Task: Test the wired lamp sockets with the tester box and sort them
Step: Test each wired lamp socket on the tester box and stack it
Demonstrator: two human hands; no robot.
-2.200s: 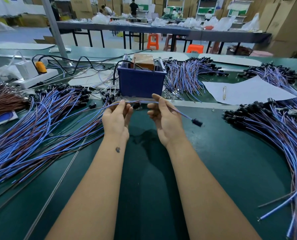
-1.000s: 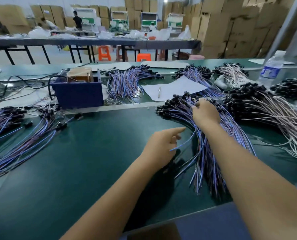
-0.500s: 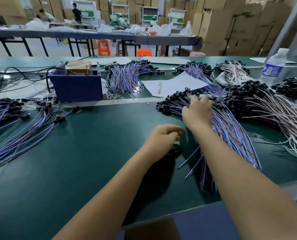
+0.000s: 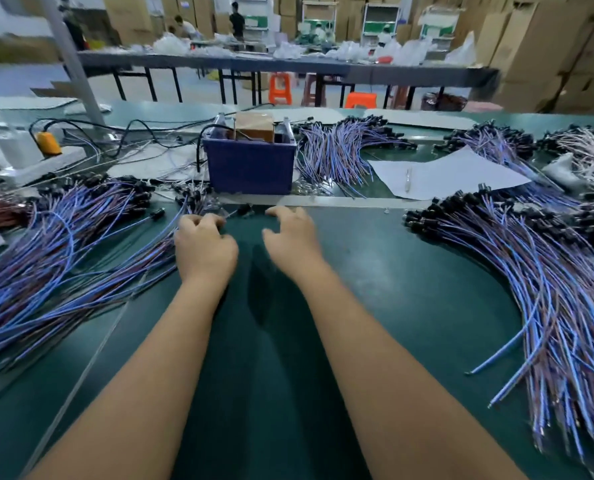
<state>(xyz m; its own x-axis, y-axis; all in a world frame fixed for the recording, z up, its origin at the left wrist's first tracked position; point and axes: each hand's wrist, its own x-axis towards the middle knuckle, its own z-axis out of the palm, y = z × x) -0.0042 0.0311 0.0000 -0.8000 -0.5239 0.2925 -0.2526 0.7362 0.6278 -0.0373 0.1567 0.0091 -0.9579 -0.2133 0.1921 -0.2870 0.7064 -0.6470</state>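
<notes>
The bench (image 4: pixel 375 271) is covered in dark green matting, with a metal strip running across it just beyond both hands; behind it stand long tables, orange stools and stacked cardboard cartons. The tester box (image 4: pixel 250 164) is a dark blue open-topped tub with a brown block and metal clips at its top and a black cable leaving its left side; it stands just past the strip, in line with the hands. A wired lamp socket (image 4: pixel 243 210), a small black body on a thin lead, lies between the hands just short of the strip, its long axis roughly left to right with the socket end toward the right. The left hand (image 4: pixel 204 247) has its fingers curled at the lead; motion blur prevents confirming a grip. The right hand (image 4: pixel 290 242) hovers with loosely bent fingers, holding nothing visible. The left pile (image 4: pixel 63 258) of blue and brown leads fans toward the near left. The right pile (image 4: pixel 538 278) curves toward the near right, sockets at its far end.
</notes>
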